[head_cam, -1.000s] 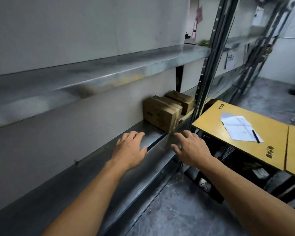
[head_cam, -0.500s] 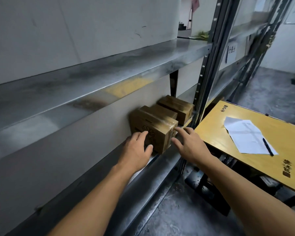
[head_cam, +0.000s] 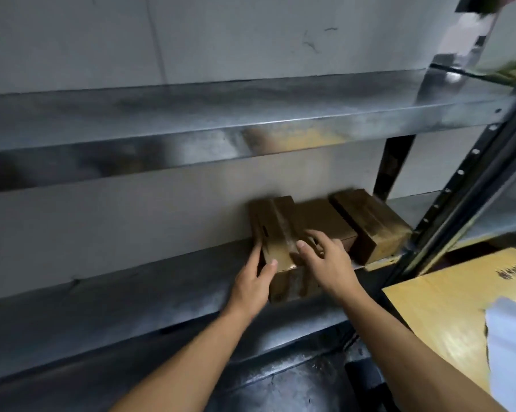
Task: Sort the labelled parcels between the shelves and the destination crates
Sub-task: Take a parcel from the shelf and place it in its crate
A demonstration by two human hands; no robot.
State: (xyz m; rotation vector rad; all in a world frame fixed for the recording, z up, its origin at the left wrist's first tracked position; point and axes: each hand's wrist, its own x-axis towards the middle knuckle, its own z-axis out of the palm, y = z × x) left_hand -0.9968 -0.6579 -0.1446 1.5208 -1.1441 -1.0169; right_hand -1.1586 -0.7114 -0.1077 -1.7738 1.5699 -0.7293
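Observation:
Two brown cardboard parcels stand side by side on the lower metal shelf (head_cam: pixel 131 295). The nearer, taped parcel (head_cam: pixel 280 230) is the one both hands are on. My left hand (head_cam: pixel 252 285) grips its left front corner, thumb on top and fingers down the left side. On the parcel's top right rests my right hand (head_cam: pixel 325 260), with its fingers curled over that side. The second parcel (head_cam: pixel 369 224) sits to the right, against the upright post. No label shows on either parcel; the picture is blurred.
An upper steel shelf (head_cam: pixel 191 126) runs overhead, close above the parcels. A black perforated upright (head_cam: pixel 464 185) stands at the right. A yellow board (head_cam: pixel 447 316) with a white sheet of paper (head_cam: pixel 509 346) lies at lower right. Grey floor shows below.
Both hands have moved from the bare shelf onto the nearer parcel and taken hold of it. My view has swung closer and leftwards to face the shelf.

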